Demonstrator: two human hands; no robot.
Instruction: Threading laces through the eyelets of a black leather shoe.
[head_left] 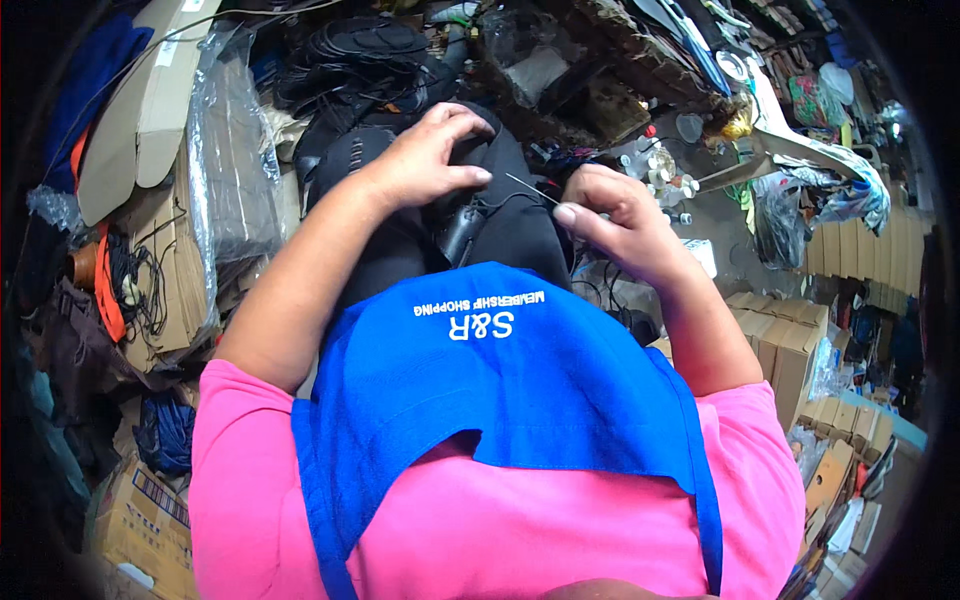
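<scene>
Across my lap lies a black item, glossy at its near end; its full shape is lost against my black trousers. My left hand curls over the far part of it, fingers bent round a dark edge and thumb apart from them. To the right, my right hand pinches a thin metal needle-like tool between thumb and curled fingers. Its tip points up and left toward my left hand. A fine dark strand runs near the tool and the black item.
A blue apron covers my front. Flattened cardboard and a plastic-wrapped pack stand at the left. Small bottles sit beyond my right hand. Stacked cardboard is at the right, with black bundled goods at the far side.
</scene>
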